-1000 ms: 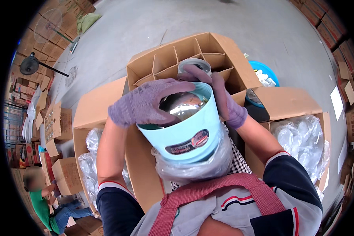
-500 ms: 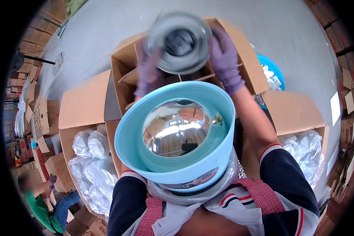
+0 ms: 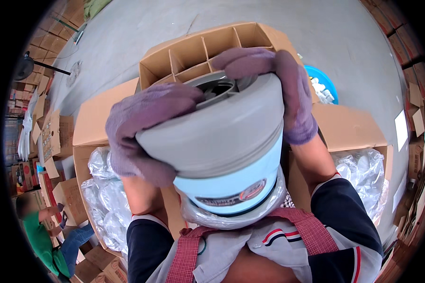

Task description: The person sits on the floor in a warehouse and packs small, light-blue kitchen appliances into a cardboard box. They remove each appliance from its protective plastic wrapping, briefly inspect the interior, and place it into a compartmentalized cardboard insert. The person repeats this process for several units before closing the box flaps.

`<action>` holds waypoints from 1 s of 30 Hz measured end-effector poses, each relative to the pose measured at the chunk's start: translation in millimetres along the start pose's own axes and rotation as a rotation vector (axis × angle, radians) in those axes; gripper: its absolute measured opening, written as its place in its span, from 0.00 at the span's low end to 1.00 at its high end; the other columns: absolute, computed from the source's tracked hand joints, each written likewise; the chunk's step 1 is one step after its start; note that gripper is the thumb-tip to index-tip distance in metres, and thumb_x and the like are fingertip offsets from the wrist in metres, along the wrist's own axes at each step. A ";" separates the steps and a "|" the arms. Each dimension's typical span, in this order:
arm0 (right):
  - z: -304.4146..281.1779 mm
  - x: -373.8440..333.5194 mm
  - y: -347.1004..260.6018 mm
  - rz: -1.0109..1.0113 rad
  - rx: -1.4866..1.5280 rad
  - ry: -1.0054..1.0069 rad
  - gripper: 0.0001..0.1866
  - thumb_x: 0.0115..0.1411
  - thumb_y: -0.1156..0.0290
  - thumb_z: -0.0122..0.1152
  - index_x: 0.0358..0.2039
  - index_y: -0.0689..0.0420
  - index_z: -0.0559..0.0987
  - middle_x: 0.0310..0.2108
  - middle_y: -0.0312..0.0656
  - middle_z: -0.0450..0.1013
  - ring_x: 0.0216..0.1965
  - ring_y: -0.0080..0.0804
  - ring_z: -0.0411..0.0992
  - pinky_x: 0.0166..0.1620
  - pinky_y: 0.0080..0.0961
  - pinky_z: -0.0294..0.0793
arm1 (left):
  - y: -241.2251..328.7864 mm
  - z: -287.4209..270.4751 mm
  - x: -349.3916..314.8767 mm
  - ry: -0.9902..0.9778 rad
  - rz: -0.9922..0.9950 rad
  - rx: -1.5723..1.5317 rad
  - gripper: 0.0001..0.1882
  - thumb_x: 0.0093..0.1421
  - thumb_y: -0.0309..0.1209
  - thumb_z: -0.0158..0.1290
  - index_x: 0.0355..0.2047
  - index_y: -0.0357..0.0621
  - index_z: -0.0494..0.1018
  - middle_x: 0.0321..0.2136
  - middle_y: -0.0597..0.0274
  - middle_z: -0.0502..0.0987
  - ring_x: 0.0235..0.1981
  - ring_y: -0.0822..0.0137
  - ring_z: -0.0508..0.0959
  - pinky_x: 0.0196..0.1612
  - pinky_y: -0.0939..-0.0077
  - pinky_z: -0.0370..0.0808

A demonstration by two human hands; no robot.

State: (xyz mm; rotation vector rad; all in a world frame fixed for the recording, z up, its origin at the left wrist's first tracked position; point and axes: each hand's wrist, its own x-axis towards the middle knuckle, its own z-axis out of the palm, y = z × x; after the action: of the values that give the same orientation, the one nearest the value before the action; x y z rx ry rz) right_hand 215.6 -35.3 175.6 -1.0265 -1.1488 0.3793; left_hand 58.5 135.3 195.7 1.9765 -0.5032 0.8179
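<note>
In front of my chest stands a light blue bucket-shaped body, its lower part wrapped in a clear plastic bag. A grey round cover with a recessed centre sits over its wide mouth. My left hand, in a purple knit glove, is closed on the cover's left rim. On the far and right side, my right hand, gloved alike, wraps the rim with its fingers over the top. The cover hides the inside of the body.
Just beyond my hands is an open carton with cardboard dividers. Cartons of plastic-wrapped pieces stand at left and right. A blue basin holds small white parts. A person in green sits at far left.
The grey cover has come from above the divided carton toward me, onto the blue body's mouth. Both hands moved in with it; the silver dome inside the body is now hidden.
</note>
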 end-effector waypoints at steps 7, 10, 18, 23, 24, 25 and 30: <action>1.9 -7.0 -12.1 -0.060 -0.113 -0.104 0.23 0.65 0.60 0.40 0.39 0.67 0.77 0.43 0.52 0.74 0.46 0.41 0.72 0.51 0.30 0.68 | 3.2 5.4 -18.7 0.089 0.009 0.030 0.46 0.50 0.70 0.47 0.30 0.26 0.72 0.24 0.39 0.76 0.27 0.46 0.79 0.38 0.52 0.76; -0.3 -14.8 -2.1 -0.147 -0.090 -0.131 0.25 0.64 0.56 0.42 0.38 0.67 0.78 0.42 0.52 0.74 0.45 0.42 0.72 0.51 0.32 0.68 | 6.0 7.2 -19.4 0.094 -0.016 0.059 0.46 0.51 0.69 0.47 0.30 0.25 0.72 0.24 0.39 0.76 0.27 0.45 0.79 0.38 0.52 0.76; -2.4 -34.6 50.6 -0.126 0.233 -0.074 0.23 0.66 0.62 0.36 0.28 0.66 0.76 0.31 0.49 0.74 0.36 0.43 0.73 0.47 0.33 0.70 | 43.4 18.6 -14.1 -0.113 -0.143 0.339 0.33 0.40 0.53 0.61 0.32 0.31 0.77 0.31 0.45 0.79 0.33 0.49 0.80 0.43 0.63 0.75; 22.2 -29.1 31.6 0.066 0.219 -0.024 0.26 0.68 0.57 0.29 0.25 0.61 0.71 0.28 0.45 0.73 0.34 0.42 0.70 0.52 0.39 0.66 | 59.9 15.0 -22.1 -0.060 -0.265 0.407 0.27 0.42 0.43 0.59 0.37 0.33 0.76 0.37 0.46 0.78 0.39 0.47 0.78 0.47 0.60 0.72; 27.9 -26.6 6.7 -0.015 0.002 -0.072 0.27 0.68 0.55 0.28 0.29 0.61 0.73 0.31 0.47 0.73 0.37 0.43 0.70 0.54 0.39 0.65 | 44.8 2.0 -36.1 -0.028 -0.194 0.264 0.27 0.50 0.45 0.54 0.40 0.32 0.75 0.39 0.44 0.78 0.45 0.47 0.76 0.52 0.58 0.69; 35.8 -24.2 -18.3 -0.112 -0.206 -0.122 0.29 0.68 0.53 0.27 0.33 0.62 0.75 0.35 0.49 0.74 0.41 0.44 0.70 0.55 0.38 0.64 | 28.3 -15.5 -50.3 -0.039 -0.125 0.192 0.27 0.56 0.46 0.46 0.42 0.32 0.73 0.45 0.44 0.75 0.51 0.48 0.72 0.57 0.56 0.64; 27.1 -2.2 -30.1 0.172 -0.117 -0.027 0.44 0.64 0.36 0.23 0.50 0.66 0.72 0.49 0.53 0.71 0.53 0.42 0.68 0.59 0.34 0.61 | 30.5 -11.8 -46.2 0.247 -0.434 0.186 0.19 0.60 0.28 0.39 0.47 0.33 0.72 0.49 0.48 0.73 0.52 0.49 0.72 0.59 0.60 0.63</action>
State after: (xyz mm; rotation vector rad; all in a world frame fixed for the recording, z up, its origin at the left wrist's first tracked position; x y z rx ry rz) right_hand 183.7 -39.7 200.3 -1.2310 -1.1206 0.4681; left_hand 3.1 131.3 185.0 2.0119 0.1504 0.8332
